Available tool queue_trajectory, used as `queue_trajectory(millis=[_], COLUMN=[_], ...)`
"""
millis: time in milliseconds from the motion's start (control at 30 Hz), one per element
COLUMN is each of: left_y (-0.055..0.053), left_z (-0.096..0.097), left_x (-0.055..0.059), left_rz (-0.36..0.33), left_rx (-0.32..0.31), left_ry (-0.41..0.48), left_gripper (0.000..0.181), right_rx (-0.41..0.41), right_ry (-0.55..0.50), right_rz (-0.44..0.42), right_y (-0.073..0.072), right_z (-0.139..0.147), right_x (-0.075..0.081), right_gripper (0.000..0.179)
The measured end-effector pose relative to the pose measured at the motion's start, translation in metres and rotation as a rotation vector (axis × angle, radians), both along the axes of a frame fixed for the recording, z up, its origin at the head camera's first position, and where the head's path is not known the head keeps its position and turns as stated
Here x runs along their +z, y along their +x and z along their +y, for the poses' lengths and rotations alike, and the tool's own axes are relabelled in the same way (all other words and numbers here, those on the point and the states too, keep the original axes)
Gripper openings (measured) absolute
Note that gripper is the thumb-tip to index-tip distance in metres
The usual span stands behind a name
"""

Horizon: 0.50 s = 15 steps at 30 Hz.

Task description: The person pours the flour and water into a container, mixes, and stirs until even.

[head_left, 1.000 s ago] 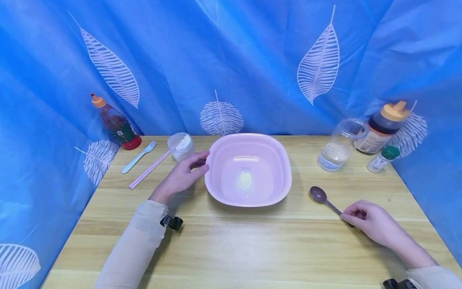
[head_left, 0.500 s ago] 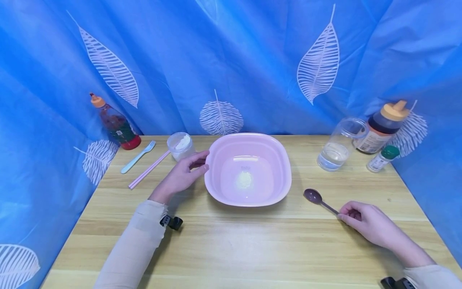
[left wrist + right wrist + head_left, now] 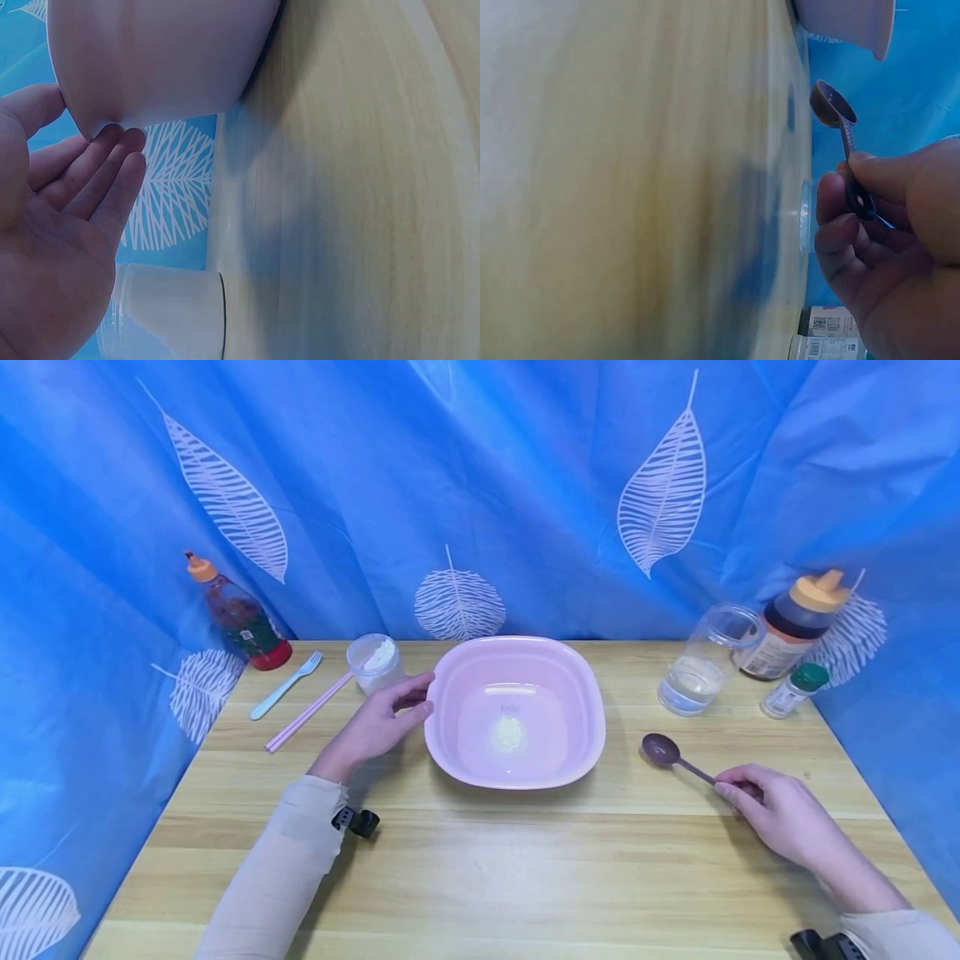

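Observation:
At the middle of the table stands a pink plastic bowl (image 3: 517,768) with a small spot of liquid or glare on its bottom. My left hand (image 3: 378,718) holds the bowl's left rim, thumb on one side and fingertips against the other in the left wrist view. On the right, my right hand (image 3: 783,814) pinches a brown measuring spoon (image 3: 662,749) by its handle. The right wrist view shows the spoon's scoop (image 3: 829,105) raised off the table, between the thumb and curled fingers. Whether the scoop contains anything is hard to tell.
Behind my left hand are a jar of white powder (image 3: 377,667), pink chopsticks (image 3: 309,713), a light blue fork (image 3: 287,685) and a red sauce bottle (image 3: 243,614). Back right stand a clear cup with liquid (image 3: 693,681), a dark sauce bottle (image 3: 791,622) and a green-capped shaker (image 3: 795,691).
My right hand shifted the spoon slightly left, then moved it back right and a little farther from me. My left hand and the bowl have stayed in place.

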<state>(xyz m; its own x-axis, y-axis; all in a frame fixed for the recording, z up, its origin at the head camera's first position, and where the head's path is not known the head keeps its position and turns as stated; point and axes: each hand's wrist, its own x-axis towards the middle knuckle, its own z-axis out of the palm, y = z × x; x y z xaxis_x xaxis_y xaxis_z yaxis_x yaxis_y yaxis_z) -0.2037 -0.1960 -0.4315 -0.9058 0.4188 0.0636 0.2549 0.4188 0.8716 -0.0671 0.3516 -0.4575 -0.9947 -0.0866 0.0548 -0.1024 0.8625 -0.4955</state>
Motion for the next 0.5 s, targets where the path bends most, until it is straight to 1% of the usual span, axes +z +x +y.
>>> queue_trajectory(millis=[67, 267, 433, 500], left_y=[0.000, 0.000, -0.001, -0.001], left_z=[0.000, 0.001, 0.000, 0.000], left_x=[0.000, 0.000, -0.001, -0.001], left_rz=[0.003, 0.008, 0.010, 0.011], left_rx=[-0.001, -0.005, -0.005, -0.006], left_ry=[-0.002, -0.003, 0.001, 0.004], left_gripper=[0.056, 0.056, 0.056, 0.056], right_rx=[-0.012, -0.013, -0.007, -0.005], right_ry=[-0.010, -0.098, -0.175, -0.196], right_rz=[-0.013, 0.019, 0.015, 0.024], right_y=[0.000, 0.001, -0.006, -0.009], right_z=[0.000, -0.002, -0.006, -0.008], right_x=[0.003, 0.013, 0.027, 0.033], right_gripper=[0.014, 0.018, 0.025, 0.026])
